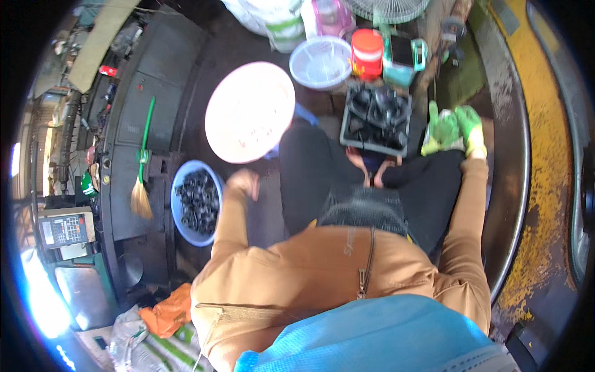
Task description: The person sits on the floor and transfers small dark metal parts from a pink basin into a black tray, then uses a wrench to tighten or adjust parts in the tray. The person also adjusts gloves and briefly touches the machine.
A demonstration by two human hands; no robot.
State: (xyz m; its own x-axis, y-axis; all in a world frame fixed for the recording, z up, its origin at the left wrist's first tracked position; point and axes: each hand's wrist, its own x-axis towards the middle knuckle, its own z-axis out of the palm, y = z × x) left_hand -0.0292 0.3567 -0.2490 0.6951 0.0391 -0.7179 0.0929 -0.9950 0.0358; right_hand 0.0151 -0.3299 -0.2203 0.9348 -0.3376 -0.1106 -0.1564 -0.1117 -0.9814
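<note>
Lit unevenly, strongest at far left, dim over the dark floor (263,217). Overexposed to white, blue-fringed, in the glare (46,301); paler reflection on the metal sheet (85,291) beside it. Near washed-out across the pink basin (248,105), faint in detail toward its lower edge. Dark, low in contrast inside the grey crate (372,148), corner to corner. Streaked with highlight along the inner edge of the yellow machine frame (538,248). Blurred at the left hand (243,181), soft at the gloved right hand (469,127). Bowed strongly toward the rim; black in all four picture corners.
</note>
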